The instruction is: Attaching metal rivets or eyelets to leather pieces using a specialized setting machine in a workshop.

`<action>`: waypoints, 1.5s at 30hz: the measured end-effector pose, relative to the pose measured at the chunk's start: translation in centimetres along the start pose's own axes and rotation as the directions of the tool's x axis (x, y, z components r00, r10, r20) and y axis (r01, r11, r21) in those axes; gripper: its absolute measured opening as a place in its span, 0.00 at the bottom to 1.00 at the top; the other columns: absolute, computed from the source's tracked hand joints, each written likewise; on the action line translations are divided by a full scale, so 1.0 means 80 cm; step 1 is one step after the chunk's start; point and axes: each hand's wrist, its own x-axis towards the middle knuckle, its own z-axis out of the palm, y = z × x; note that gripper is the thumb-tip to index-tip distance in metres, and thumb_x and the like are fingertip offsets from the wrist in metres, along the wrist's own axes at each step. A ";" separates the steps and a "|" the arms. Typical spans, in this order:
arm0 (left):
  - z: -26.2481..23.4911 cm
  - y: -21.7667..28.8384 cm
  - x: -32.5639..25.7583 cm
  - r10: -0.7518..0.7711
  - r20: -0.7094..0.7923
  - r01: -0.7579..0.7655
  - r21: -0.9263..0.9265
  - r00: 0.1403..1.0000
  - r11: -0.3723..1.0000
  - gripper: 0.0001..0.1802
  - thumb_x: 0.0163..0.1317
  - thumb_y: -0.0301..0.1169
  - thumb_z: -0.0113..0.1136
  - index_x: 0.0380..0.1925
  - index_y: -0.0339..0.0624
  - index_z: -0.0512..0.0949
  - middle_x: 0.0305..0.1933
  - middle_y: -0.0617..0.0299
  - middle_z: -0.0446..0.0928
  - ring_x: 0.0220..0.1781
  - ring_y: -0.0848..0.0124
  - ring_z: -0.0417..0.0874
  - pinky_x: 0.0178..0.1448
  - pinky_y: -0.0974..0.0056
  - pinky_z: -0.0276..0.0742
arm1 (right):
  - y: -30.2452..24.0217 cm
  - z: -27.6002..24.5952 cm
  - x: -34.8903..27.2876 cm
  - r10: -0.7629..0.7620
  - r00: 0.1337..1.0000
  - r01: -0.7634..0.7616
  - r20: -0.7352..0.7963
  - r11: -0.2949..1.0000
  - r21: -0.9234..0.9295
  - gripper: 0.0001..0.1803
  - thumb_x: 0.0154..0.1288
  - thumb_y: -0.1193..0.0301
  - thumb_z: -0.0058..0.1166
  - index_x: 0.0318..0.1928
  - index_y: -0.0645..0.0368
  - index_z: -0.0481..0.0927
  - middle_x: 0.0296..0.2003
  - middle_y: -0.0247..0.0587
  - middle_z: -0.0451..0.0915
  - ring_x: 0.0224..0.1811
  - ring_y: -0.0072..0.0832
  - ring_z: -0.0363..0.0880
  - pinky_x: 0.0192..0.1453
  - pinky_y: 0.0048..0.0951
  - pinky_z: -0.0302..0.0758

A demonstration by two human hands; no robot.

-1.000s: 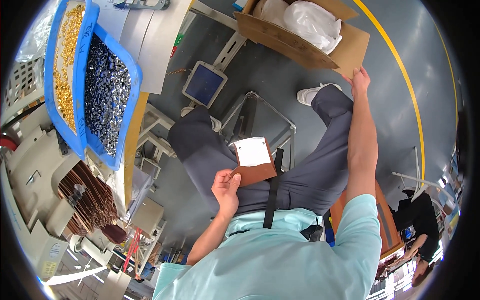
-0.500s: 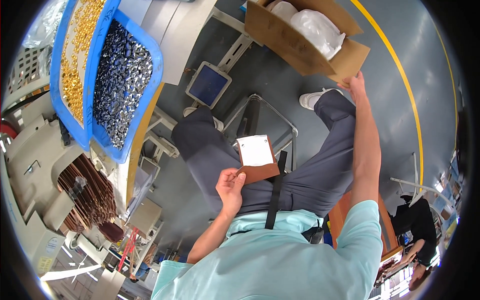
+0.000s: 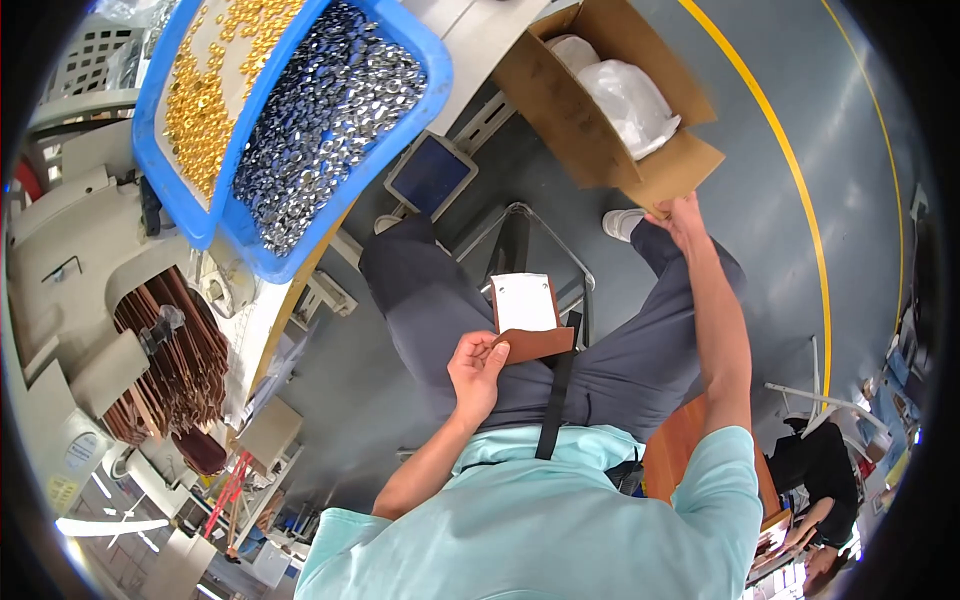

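Leather piece (image 3: 535, 343), brown with a white card (image 3: 524, 302) on top, sits over the person's lap, pinched at its lower-left corner by the left hand (image 3: 478, 372), fingers closed on it. Right hand (image 3: 682, 213) reaches far out to the cardboard box (image 3: 590, 140) on the floor, fingers gripping its flap edge. White plastic bag (image 3: 630, 95) lies inside the box. Head view only: two blue trays upper left, one with gold pieces (image 3: 205, 85), one with silver pieces (image 3: 320, 115). Brown strips (image 3: 175, 360) stacked at left by a machine. Yellow floor line (image 3: 790, 170) runs past the box.
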 end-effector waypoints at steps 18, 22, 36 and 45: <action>-0.016 -0.013 -0.005 0.021 0.001 -0.021 -0.026 1.000 0.999 0.07 0.68 0.22 0.65 0.44 0.35 0.78 0.41 0.65 0.81 0.43 0.81 0.82 0.52 0.73 0.79 | 0.059 0.096 -0.055 0.019 1.000 -0.018 0.023 0.999 -0.034 0.23 0.63 0.89 0.48 0.60 0.68 0.71 0.53 0.53 0.78 0.49 0.43 0.84 0.40 0.41 0.91; -0.022 -0.012 -0.007 0.042 -0.008 -0.043 -0.047 0.999 0.998 0.07 0.69 0.23 0.65 0.44 0.36 0.78 0.42 0.65 0.82 0.44 0.80 0.82 0.52 0.73 0.79 | 0.073 0.118 -0.074 0.022 1.000 -0.023 0.013 0.999 0.022 0.24 0.64 0.89 0.49 0.61 0.67 0.68 0.52 0.53 0.77 0.46 0.42 0.83 0.40 0.42 0.91; -0.040 -0.023 -0.012 0.146 0.029 -0.143 -0.087 0.989 0.986 0.08 0.68 0.24 0.66 0.44 0.36 0.78 0.43 0.64 0.83 0.44 0.79 0.83 0.52 0.71 0.80 | 0.154 0.163 -0.075 0.012 0.994 -0.015 0.110 1.000 0.024 0.33 0.63 0.90 0.46 0.65 0.56 0.55 0.58 0.54 0.71 0.54 0.49 0.80 0.43 0.49 0.90; -0.068 -0.030 -0.031 0.200 -0.022 -0.201 -0.053 0.980 0.978 0.08 0.69 0.20 0.63 0.45 0.37 0.77 0.42 0.66 0.80 0.43 0.81 0.81 0.50 0.75 0.77 | 0.132 0.211 -0.039 0.034 0.977 0.000 0.210 0.987 -0.164 0.27 0.61 0.89 0.46 0.61 0.64 0.62 0.52 0.56 0.75 0.43 0.49 0.84 0.39 0.50 0.91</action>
